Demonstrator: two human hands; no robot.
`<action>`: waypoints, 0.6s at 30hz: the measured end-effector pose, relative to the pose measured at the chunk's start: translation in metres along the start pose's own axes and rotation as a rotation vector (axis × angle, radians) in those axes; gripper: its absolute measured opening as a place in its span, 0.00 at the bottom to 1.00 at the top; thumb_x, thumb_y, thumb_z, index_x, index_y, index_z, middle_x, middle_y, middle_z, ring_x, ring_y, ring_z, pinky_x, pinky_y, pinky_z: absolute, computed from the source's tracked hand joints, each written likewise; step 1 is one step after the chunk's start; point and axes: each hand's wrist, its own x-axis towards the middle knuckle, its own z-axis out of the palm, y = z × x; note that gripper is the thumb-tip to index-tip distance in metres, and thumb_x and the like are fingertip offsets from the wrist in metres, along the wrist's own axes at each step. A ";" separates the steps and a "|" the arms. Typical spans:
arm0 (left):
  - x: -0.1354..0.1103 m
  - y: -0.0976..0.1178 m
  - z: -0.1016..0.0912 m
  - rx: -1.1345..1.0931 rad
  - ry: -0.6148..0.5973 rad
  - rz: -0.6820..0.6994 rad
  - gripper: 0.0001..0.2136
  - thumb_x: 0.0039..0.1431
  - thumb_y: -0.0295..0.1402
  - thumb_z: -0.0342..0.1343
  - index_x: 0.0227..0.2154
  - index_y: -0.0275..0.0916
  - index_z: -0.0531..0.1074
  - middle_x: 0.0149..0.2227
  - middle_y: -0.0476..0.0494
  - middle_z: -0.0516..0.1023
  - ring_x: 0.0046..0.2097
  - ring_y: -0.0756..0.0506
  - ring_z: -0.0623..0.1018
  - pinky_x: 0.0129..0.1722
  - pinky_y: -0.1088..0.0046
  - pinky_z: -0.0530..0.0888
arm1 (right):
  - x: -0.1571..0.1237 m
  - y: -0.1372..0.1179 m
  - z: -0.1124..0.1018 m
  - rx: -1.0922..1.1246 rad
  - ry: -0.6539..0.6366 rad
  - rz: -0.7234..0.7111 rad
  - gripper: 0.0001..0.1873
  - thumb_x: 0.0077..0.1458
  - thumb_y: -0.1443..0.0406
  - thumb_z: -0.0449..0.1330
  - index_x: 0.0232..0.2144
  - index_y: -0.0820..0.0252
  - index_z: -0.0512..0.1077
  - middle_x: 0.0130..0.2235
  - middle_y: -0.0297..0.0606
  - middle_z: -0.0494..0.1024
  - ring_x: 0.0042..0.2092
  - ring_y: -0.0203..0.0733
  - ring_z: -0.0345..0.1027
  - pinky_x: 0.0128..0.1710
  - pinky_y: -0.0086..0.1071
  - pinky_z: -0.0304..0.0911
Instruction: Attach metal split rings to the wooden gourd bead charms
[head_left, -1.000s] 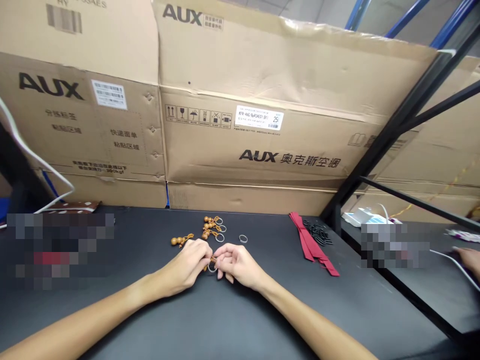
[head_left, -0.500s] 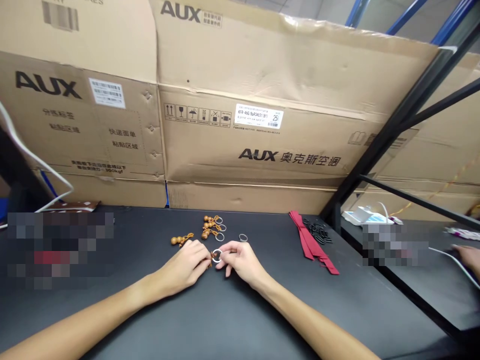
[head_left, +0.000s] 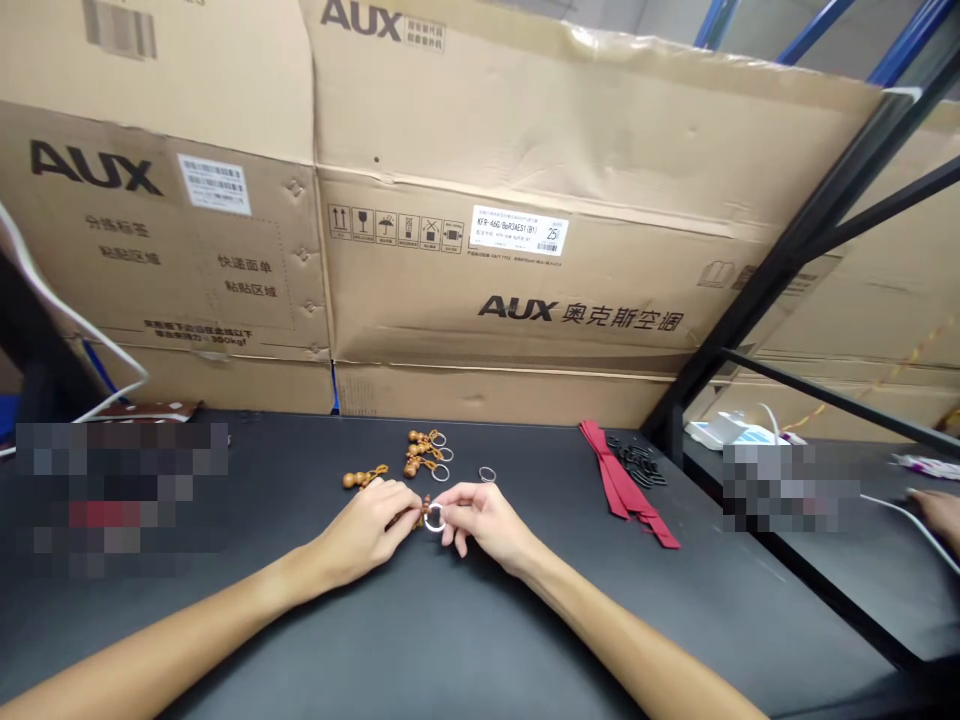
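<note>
— On the middle of our desk (head_left: 570, 640), we've got both hands working almost fingertip to fingertip. The left hand (head_left: 360, 532) has its fingers (head_left: 401, 500) closed on a small brown knotted piece (head_left: 421, 512). The right hand (head_left: 484, 524) has its fingers (head_left: 450, 505) pinched around a silver split ring (head_left: 434, 517), right up against that piece.

— Why hold them up close like that instead of leaving them flat on the desk?

— Our guess is that the ring is small and stiff, so a tight pinch gives us a firmer hold. With the hands this close, each one steadies its own side. The fingertips hide the exact contact, though, so we can't tell if the two are joined.

— Fair. Where's everything else?

— Just above our hands there's a cluster of wooden gourd charms (head_left: 420, 452) with orange cords, and a silver ring (head_left: 440, 472) lies beside them. Another gourd charm (head_left: 364, 479) sits near the left hand, and a lone ring (head_left: 487, 474) sits near the right. It all seems placed for an easy reach.

— And off to the right?

— A red ribbon (head_left: 622, 487) lies beside a heap of small black pieces (head_left: 639, 465), well apart from our hands, so they look set aside. AUX cartons (head_left: 510, 290) stand behind the desk, and a co-worker's hand (head_left: 934, 512) rests at the next desk.
</note>
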 end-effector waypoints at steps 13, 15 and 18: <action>-0.001 0.006 -0.004 -0.047 -0.005 0.052 0.09 0.65 0.29 0.46 0.33 0.39 0.70 0.31 0.47 0.75 0.33 0.48 0.71 0.38 0.71 0.66 | 0.004 0.009 0.003 -0.004 0.076 -0.041 0.16 0.43 0.57 0.66 0.27 0.63 0.68 0.23 0.32 0.73 0.22 0.33 0.67 0.19 0.25 0.63; -0.001 0.007 -0.004 -0.057 -0.037 0.077 0.09 0.65 0.29 0.46 0.33 0.39 0.70 0.32 0.46 0.75 0.34 0.48 0.72 0.39 0.71 0.67 | 0.005 0.008 0.005 0.054 0.114 -0.051 0.17 0.43 0.56 0.67 0.27 0.63 0.67 0.25 0.35 0.75 0.26 0.37 0.71 0.22 0.27 0.67; -0.001 0.008 -0.004 -0.053 -0.045 0.085 0.10 0.65 0.29 0.45 0.33 0.39 0.71 0.32 0.46 0.76 0.35 0.48 0.72 0.39 0.70 0.67 | 0.004 0.009 0.008 0.114 0.110 -0.010 0.20 0.43 0.54 0.67 0.28 0.62 0.66 0.26 0.36 0.75 0.27 0.40 0.74 0.23 0.30 0.70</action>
